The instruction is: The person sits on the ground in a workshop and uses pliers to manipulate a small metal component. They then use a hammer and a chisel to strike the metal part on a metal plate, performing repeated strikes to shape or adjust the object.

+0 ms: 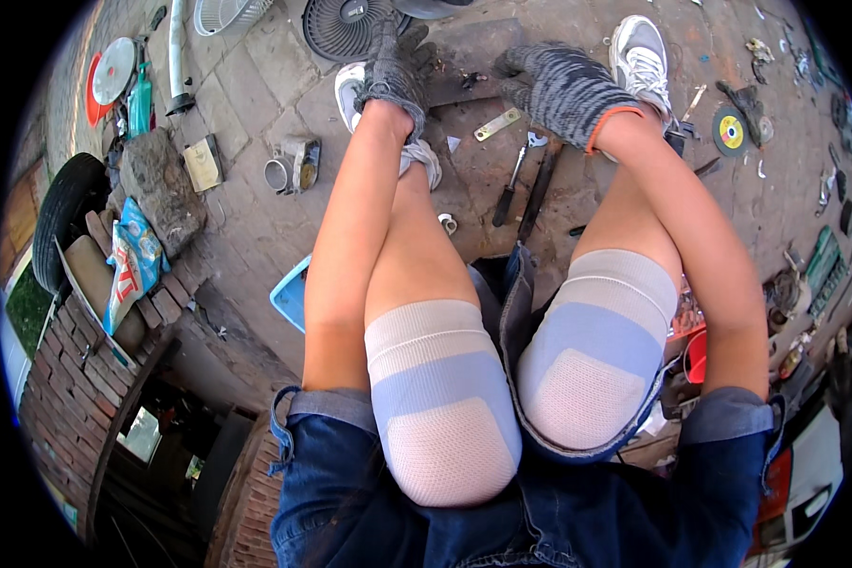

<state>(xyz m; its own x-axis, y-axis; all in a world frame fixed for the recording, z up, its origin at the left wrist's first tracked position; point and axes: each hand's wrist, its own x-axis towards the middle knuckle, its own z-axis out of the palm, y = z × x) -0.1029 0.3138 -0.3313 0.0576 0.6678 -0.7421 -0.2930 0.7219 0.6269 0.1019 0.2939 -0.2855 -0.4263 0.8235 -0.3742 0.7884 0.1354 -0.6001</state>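
Wearing knitted gloves, you hold both hands out low over worn, dusty paving. Your left hand (395,68), in dark grey knit, has its fingers loosely spread, with one straightened across the edge of a black round grille (336,28). That grille lies at the far side of the paving, its thin ribs curving out from a smooth central hub. Your right hand (573,90), in marled black-and-grey knit with an orange cuff, points inward with bent fingers; its palm is turned from view, so you cannot tell from here whether it grips anything. Between the hands lies a dark flat slab (459,115), and just nearer to you is a pale metal strip (498,124) with a hole toward each end.

Below your right hand, a slim tool with a shiny shaft and black handle (511,185) lies beside a long dark bar (539,185). Left of your left forearm sits a dull metal fitting (295,168) with a round, tube-like mouth. Farther left are a rough, lumpy stone (164,185) and a black rubber tyre (66,218). Beyond your right wrist, a flat yellow-and-black disc (729,130) lies near your pale mesh shoe (640,59).
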